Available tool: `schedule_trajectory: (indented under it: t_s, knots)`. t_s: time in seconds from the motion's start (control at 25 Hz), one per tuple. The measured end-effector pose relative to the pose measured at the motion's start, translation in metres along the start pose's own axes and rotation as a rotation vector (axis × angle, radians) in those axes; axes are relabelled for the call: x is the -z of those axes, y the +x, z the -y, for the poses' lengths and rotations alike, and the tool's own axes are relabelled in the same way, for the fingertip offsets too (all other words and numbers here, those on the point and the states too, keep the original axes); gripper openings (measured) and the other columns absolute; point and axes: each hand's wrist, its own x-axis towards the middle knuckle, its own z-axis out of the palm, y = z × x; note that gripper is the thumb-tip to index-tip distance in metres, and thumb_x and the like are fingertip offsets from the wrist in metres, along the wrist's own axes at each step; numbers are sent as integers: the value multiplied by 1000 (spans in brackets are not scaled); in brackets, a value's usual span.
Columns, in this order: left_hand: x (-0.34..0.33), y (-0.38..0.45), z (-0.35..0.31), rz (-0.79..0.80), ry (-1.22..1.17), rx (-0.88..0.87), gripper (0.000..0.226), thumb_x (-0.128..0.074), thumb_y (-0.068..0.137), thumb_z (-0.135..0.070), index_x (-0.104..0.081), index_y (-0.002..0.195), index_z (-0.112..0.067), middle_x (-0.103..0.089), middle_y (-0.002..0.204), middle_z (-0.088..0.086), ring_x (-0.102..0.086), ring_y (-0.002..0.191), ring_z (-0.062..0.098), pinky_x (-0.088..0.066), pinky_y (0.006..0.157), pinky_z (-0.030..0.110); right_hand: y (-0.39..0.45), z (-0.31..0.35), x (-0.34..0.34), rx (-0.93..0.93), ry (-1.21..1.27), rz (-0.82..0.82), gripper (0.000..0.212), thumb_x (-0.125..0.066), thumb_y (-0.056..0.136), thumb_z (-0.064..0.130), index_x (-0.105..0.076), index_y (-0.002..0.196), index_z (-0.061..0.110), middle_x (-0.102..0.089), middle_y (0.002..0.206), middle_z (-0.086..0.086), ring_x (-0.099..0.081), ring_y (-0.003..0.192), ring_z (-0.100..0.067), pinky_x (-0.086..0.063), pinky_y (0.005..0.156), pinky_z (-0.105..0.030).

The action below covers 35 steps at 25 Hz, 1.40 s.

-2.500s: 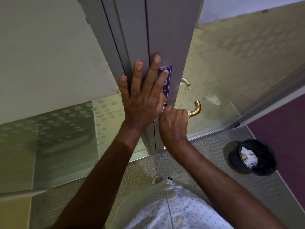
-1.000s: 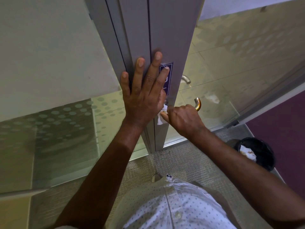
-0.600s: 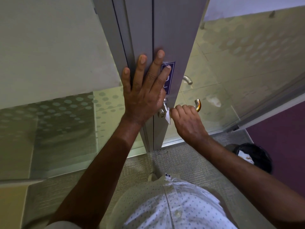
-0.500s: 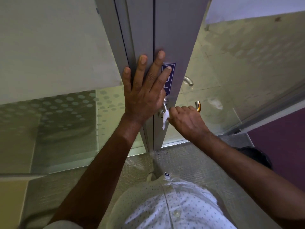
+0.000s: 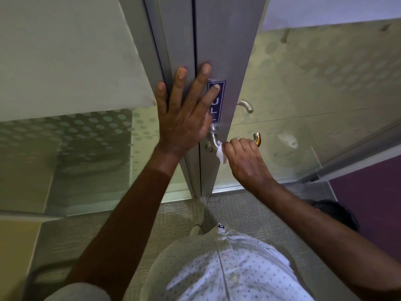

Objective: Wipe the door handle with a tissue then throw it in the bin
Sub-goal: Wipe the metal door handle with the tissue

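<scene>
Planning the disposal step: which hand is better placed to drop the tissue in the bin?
Right hand: it already grips the tissue, with the bin on its side. Left hand lies flat on the door.

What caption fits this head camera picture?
Right hand wipes the door handle with a tissue; left hand flat on the door.

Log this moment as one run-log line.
phase: wiping | right hand: grips tissue around door handle | left hand: flat on door frame | bin: floor, right, partly hidden
</scene>
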Motion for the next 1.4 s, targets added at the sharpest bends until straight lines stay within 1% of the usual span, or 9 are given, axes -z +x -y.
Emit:
schedule_trajectory:
  t_s: [0.12, 0.28, 0.48, 0.6, 0.76, 0.92, 1.08, 1.2, 1.4]
  knots:
    - [-2, -1, 0, 3, 10, -4, 53, -53, 106, -33, -40, 157, -33, 5, 178, -5, 18, 165, 25, 17, 132, 53, 16, -10, 7, 95, -8, 84, 11, -54, 101, 23, -53, 104, 13, -63, 86, -8, -55, 69, -27, -43, 65, -38]
    - [-3, -2, 0, -14, 22, 4, 53, -58, 103, -32, -45, 154, -32, -19, 173, -1, 17, 165, 25, 16, 132, 52, 31, -22, 14, 213, -6, 179, 38, -41, 102, 47, -55, 100, 12, -64, 66, -3, -47, 46, -20, -35, 48, -27]
    - [-5, -4, 0, -18, 28, 8, 53, -55, 104, -34, -42, 155, -32, -23, 169, 0, 17, 165, 25, 16, 132, 52, 6, -25, -2, 177, -8, -18, 16, -42, 105, 13, -55, 115, 10, -58, 90, -9, -52, 74, -28, -41, 69, -41]
    - [-7, -5, 0, -28, 37, 9, 52, -55, 105, -34, -42, 155, -32, -23, 169, 0, 16, 165, 25, 17, 132, 52, -8, -25, -11, 97, 7, -64, 40, -35, 95, 4, -54, 131, 6, -57, 107, -13, -52, 92, -32, -40, 92, -46]
    - [-7, -5, -1, -41, 40, 22, 49, -56, 104, -33, -46, 152, -31, -34, 166, 2, 15, 166, 25, 16, 133, 52, 6, -24, -3, 107, 20, 20, 14, -47, 100, 17, -56, 109, 13, -61, 90, -8, -56, 77, -30, -42, 76, -42]
    - [-7, -4, -2, -62, 49, 36, 50, -62, 102, -32, -49, 150, -32, -36, 166, 2, 14, 166, 24, 14, 133, 51, 26, -34, 8, 183, 20, 68, 28, -60, 95, 41, -60, 88, 14, -64, 63, -4, -41, 47, -21, -36, 54, -30]
    - [-6, -3, -2, -59, 67, 45, 51, -61, 103, -33, -46, 152, -30, -36, 166, 1, 15, 166, 23, 15, 133, 51, 8, -35, -5, 200, 30, -48, 16, -54, 98, 22, -56, 110, 11, -64, 87, -9, -58, 71, -28, -44, 71, -41]
    - [-6, -3, -3, -60, 66, 64, 53, -59, 105, -34, -44, 155, -27, -39, 163, 2, 15, 166, 22, 14, 134, 50, -7, -47, -18, 215, 12, -108, 37, -51, 95, 2, -50, 131, 8, -60, 105, -13, -53, 91, -32, -42, 92, -47]
    - [-3, -1, -5, -39, 99, 74, 59, -59, 106, -36, -39, 159, -25, -38, 163, 1, 18, 165, 21, 13, 132, 50, 2, -53, -16, 259, -1, -125, 19, -50, 102, 17, -56, 118, 8, -63, 95, -12, -60, 83, -33, -45, 85, -44]
